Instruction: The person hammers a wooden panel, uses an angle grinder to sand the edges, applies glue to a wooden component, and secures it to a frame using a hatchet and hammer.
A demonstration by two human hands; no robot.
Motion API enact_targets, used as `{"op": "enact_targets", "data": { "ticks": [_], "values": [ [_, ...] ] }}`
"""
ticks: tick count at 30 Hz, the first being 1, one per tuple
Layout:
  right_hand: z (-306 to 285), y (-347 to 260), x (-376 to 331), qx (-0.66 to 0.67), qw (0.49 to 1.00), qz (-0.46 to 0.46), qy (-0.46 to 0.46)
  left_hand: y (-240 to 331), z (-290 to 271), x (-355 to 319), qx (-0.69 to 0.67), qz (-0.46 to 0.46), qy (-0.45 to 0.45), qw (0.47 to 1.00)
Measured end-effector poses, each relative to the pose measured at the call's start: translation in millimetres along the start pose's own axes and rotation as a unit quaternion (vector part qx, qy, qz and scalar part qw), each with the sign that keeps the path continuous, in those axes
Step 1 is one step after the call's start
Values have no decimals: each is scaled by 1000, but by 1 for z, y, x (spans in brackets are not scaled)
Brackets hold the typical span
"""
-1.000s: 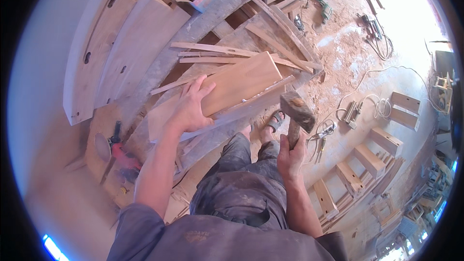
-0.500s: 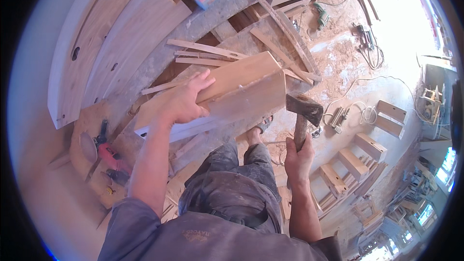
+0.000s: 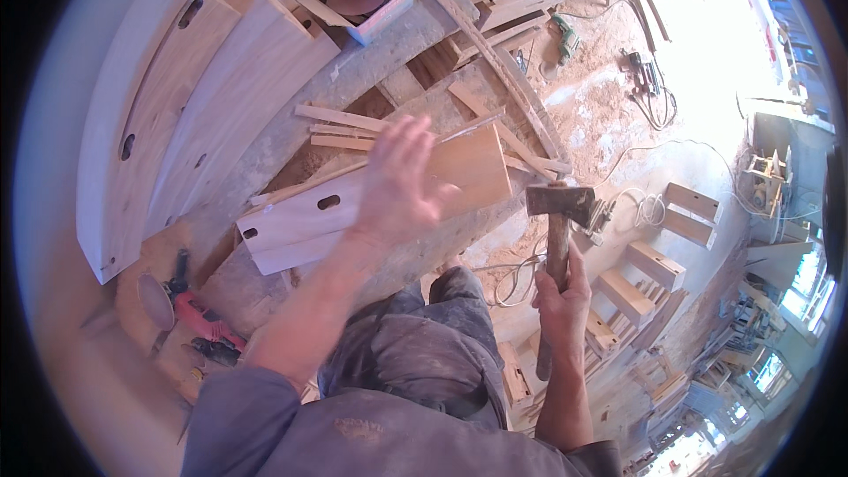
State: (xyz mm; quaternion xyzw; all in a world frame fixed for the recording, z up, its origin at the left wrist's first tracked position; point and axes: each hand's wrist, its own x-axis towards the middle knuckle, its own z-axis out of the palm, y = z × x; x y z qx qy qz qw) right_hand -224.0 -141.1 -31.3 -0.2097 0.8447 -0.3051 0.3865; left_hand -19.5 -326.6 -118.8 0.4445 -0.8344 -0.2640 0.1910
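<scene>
A long wooden piece (image 3: 473, 172) with oval slots lies on the workbench in front of me, its pale slotted face turned up toward me. Above it my left hand (image 3: 402, 185) is raised with fingers apart, holding nothing; it hides part of the wood. On the right, my right hand (image 3: 564, 296) grips the wooden handle of a hatchet (image 3: 561, 203). The hatchet's dark metal head points up, off the right end of the wood and apart from it.
Thin wooden strips (image 3: 340, 117) lie behind the piece. Large slotted boards (image 3: 150, 124) lean at left, near a red angle grinder (image 3: 203, 318). An open box (image 3: 384, 13) holds round discs. Power tools, cords and wooden blocks (image 3: 623, 296) are on the dusty floor at right.
My left hand has let go of the wooden piece and lifted away. The piece has turned, so its slotted face now shows. The hatchet has moved slightly away from its end.
</scene>
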Motion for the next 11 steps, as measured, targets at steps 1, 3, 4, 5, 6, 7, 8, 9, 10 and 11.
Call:
{"op": "enact_targets", "data": {
  "ticks": [1, 3, 4, 5, 6, 7, 8, 9, 10, 11],
  "values": [
    [-2, -18, 4, -15, 999, -27, -9, 12, 10, 0, -7, 5, 12, 1000],
    [-3, -37, 18, -73, 994, -83, -28, 28, 20, -5, -26, 0, 5, 1000],
    [-4, -42, 28, -116, 987, -110, -33, 30, 24, -6, -37, -1, -1, 999],
    [-3, -51, 37, -150, 978, -138, -46, 29, 26, -6, -35, 8, -9, 999],
    [-1, -59, 47, -179, 967, -168, -61, 26, 26, -7, -28, 14, -17, 999],
    [3, -71, 57, -199, 956, -199, -82, 24, 27, -8, -22, 20, -25, 999],
    [5, -81, 66, -218, 943, -230, -99, 24, 29, -6, -25, 23, -22, 999],
    [6, -85, 75, -234, 928, -268, -111, 23, 32, -6, -28, 26, -18, 999],
    [9, -91, 79, -259, 921, -265, -123, 20, 35, -8, -31, 28, -15, 999],
    [12, -100, 81, -283, 913, -262, -134, 15, 43, -14, -22, 48, -14, 999]
  ]
}}
